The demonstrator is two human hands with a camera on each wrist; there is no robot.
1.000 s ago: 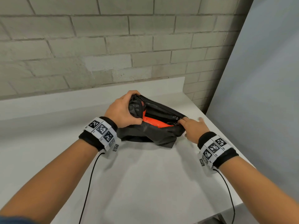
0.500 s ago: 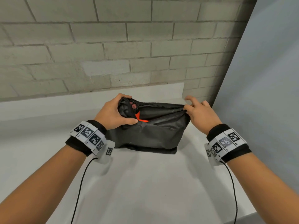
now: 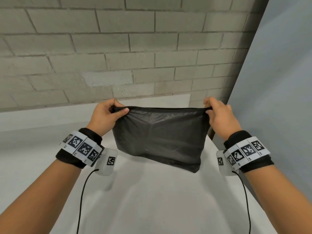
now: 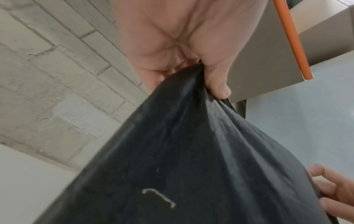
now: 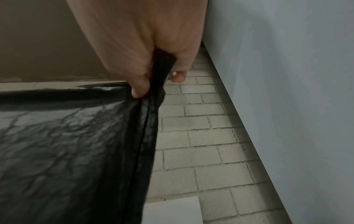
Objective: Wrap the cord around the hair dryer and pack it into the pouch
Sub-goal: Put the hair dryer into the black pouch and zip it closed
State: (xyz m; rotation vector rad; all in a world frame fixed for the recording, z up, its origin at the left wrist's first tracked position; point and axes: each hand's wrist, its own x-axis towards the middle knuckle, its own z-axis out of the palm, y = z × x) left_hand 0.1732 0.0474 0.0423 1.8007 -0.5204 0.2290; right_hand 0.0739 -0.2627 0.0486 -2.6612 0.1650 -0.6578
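A black pouch point(image 3: 160, 137) hangs upright above the white table point(image 3: 152, 200), stretched flat between my two hands. My left hand point(image 3: 108, 117) pinches its top left corner, thumb in front. My right hand point(image 3: 217, 114) pinches the top right corner. The top edge point(image 3: 165, 108) runs taut and looks closed. The pouch bulges low down; the hair dryer and its cord are hidden inside. In the left wrist view my thumb point(image 4: 216, 81) clamps the bunched black fabric point(image 4: 182, 151). In the right wrist view my fingers point(image 5: 139, 84) grip the pouch's side seam point(image 5: 149, 121).
A grey brick wall point(image 3: 118, 48) stands behind the table, with a low white backsplash point(image 3: 50, 112) along it. A pale blue panel point(image 3: 278, 81) closes off the right side. The table's right edge point(image 3: 236, 166) runs just under my right wrist.
The pouch has been lifted off the table and pulled taut between both hands. The orange dryer that showed in its mouth is no longer visible. Both hands rose and moved apart.
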